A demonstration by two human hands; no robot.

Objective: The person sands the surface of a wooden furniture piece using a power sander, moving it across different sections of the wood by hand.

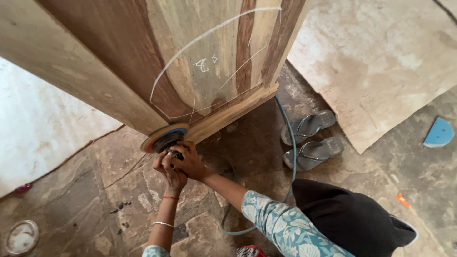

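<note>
— Two hands are working one tool: the left hand (167,167) and the right hand (190,162) are both closing tight around the small dark body of a handheld disc sander (164,138) with a round, colour-rimmed pad.

— Where is it sitting?

— It is pressing against the lower edge of the big striped brown-and-tan wooden panel (200,62), which is leaning over the stone floor (85,200). The sander is probably feeling compact and stiff but lively, so gripping the body behind the disc, clear of the spinning rim, looks wise. The panel is looking heavy and rigid.

— And the counts?

— One sander, one panel with chalk curves, one blue-green hose or cable (290,143) trailing past, two grey flip-flop sandals (312,140), one blue half-round piece (439,133), one round tin lid (21,236) at the lower left.
</note>
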